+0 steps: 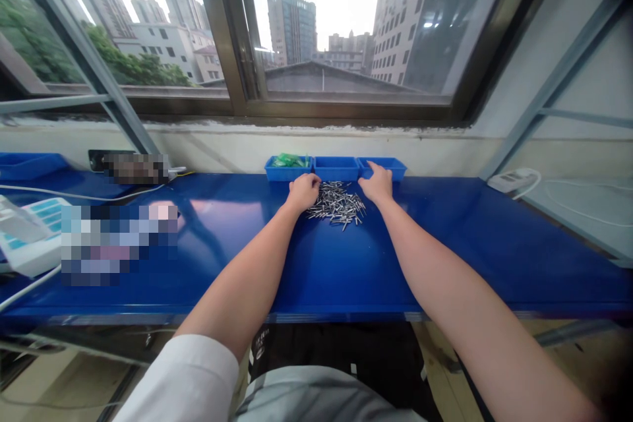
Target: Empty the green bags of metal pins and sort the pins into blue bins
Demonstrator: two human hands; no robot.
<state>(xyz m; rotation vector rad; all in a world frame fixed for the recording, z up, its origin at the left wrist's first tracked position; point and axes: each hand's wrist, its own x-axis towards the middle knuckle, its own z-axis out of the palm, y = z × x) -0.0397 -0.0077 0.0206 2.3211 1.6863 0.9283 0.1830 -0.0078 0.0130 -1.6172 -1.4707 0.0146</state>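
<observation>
A pile of short, thin metal pins [339,204] lies on the blue tabletop between my hands. My left hand [303,193] is at the pile's left edge with its fingers curled together; whatever they pinch is too small to make out. Over the front edge of the right blue bin [398,170] reaches my right hand [378,184], its thumb and index finger apart and nothing visible between them. The middle blue bin [336,175] stands directly behind the pile. Beside it, the left blue bin [277,174] contains green plastic material [289,160].
The blue table [212,277] runs beneath a window. At the left are a white device [34,231], cables and another blue tray [30,165]. A white power strip [512,179] is at the right. Grey metal uprights [558,72] slant at both sides.
</observation>
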